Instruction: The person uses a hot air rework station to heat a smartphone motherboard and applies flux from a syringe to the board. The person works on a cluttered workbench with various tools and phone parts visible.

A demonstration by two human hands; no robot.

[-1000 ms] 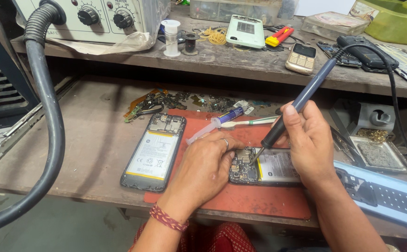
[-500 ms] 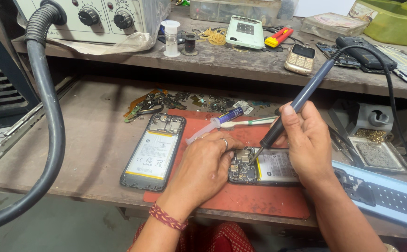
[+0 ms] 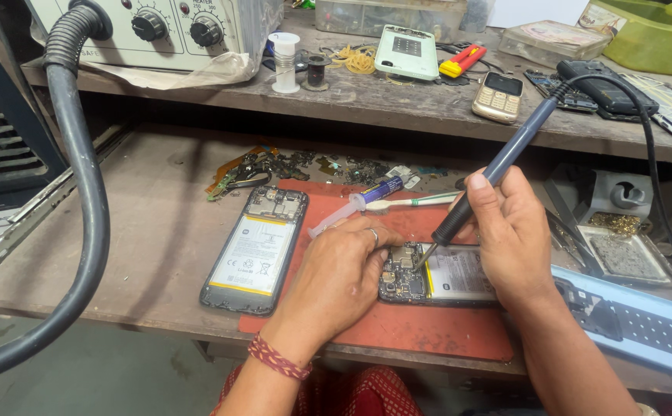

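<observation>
Holding steady since a second ago, the right hand (image 3: 517, 239) grips the soldering iron (image 3: 498, 166) — tip on the opened phone (image 3: 436, 276), left hand (image 3: 344, 277) fingers pressing its edge — soldering continues.

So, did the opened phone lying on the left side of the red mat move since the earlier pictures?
No. The opened phone lies in the same spot, its right edge over the left border of the red mat, below the scattered parts, apart from both hands.

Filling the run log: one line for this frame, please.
left hand: resting on opened phone | right hand: grip on soldering iron, tip on phone's board | second phone: apart, on mat
</observation>
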